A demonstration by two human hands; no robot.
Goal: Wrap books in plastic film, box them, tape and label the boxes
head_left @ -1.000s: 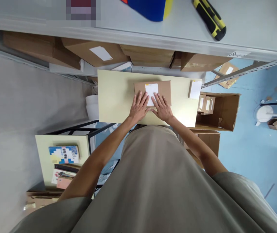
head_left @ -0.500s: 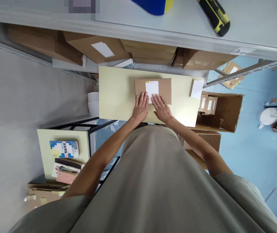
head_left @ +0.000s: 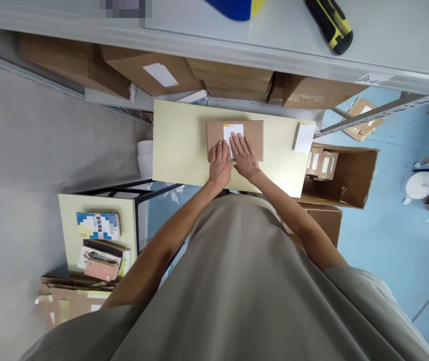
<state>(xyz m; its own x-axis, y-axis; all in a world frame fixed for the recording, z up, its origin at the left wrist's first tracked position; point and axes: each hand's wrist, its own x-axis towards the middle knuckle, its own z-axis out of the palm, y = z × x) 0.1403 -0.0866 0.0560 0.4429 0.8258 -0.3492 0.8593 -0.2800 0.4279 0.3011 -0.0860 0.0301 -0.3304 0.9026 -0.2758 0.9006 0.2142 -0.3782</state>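
a flat brown cardboard parcel (head_left: 252, 135) lies on the pale yellow table (head_left: 179, 145), toward the far edge and about midway along it, with its long axis running left to right, parallel to the table's long side; its broad face points up, and a white label (head_left: 233, 131) sits on that face a little left of centre. the left hand (head_left: 220, 163) lies palm down with fingers stretched out flat, covering the parcel's near-left part, fingertips reaching to just beside the label. the right hand (head_left: 243, 156) is likewise flat and open, pressed on the parcel just right of the left hand, its fingers overlapping the label's near edge; neither hand grips anything, both simply rest spread on the top face. the two hands lie close side by side, nearly touching. at the table's right end a smaller white-labelled packet (head_left: 303, 137) lies well apart from the parcel. right of the table an open cardboard carton (head_left: 353, 175) holds a few small boxes. on the grey shelf (head_left: 387, 35) above, a yellow and black utility knife (head_left: 331, 25) lies at an angle. lower left, a second small table (head_left: 67, 220) carries a stack of books (head_left: 99, 240)
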